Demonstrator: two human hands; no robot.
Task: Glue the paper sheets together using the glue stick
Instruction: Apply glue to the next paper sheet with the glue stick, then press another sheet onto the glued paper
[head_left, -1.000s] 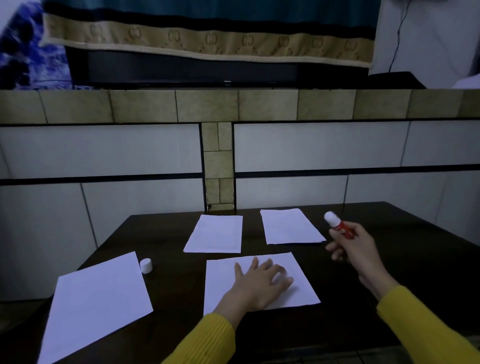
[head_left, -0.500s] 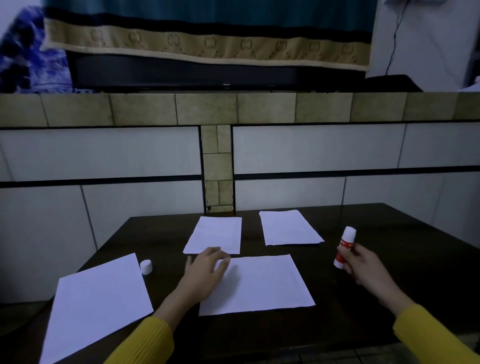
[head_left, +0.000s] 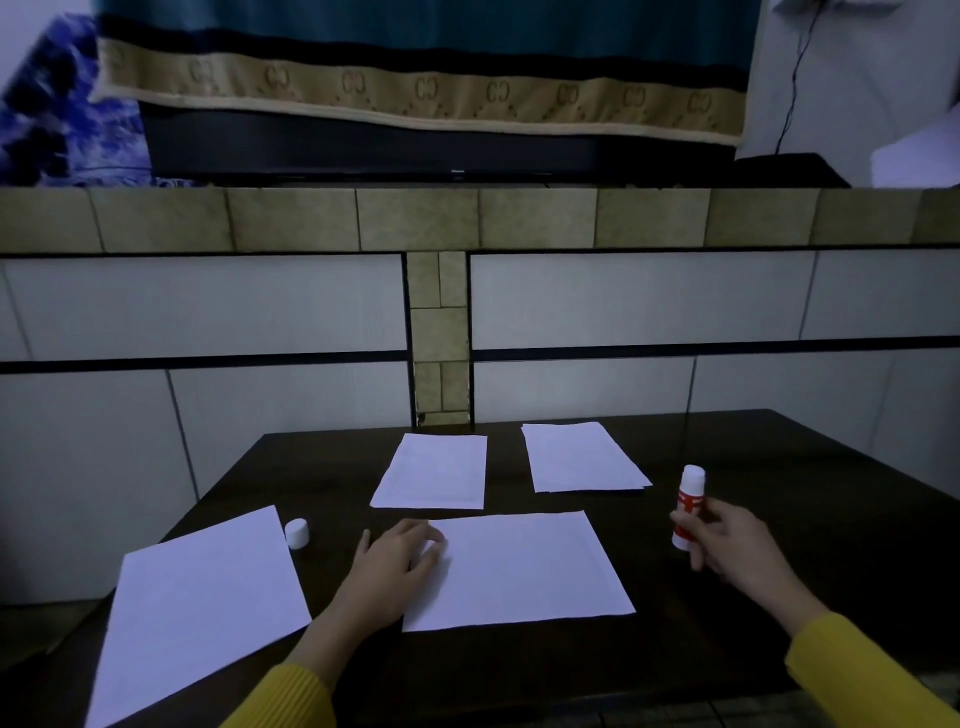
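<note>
A white paper sheet (head_left: 524, 566) lies in the middle of the dark table (head_left: 810, 519). My left hand (head_left: 397, 564) rests on its left edge, fingertips curled at the upper left corner. My right hand (head_left: 727, 545) grips a red and white glue stick (head_left: 688, 501), held upright with its base near the table to the right of that sheet. The stick's white cap (head_left: 297, 533) stands apart on the left. Another sheet (head_left: 434, 470) and a small stack of sheets (head_left: 582, 457) lie farther back. A larger sheet (head_left: 202, 608) lies at the front left.
A tiled wall (head_left: 623, 301) rises right behind the table's far edge. A ledge above it carries a dark bar-shaped device (head_left: 415, 150) under a hanging cloth. The table's front edge runs just in front of my sleeves.
My left hand slid from the sheet's middle to its left edge. My right hand turned the glue stick upright and lowered it toward the table. The middle sheet shifted slightly.
</note>
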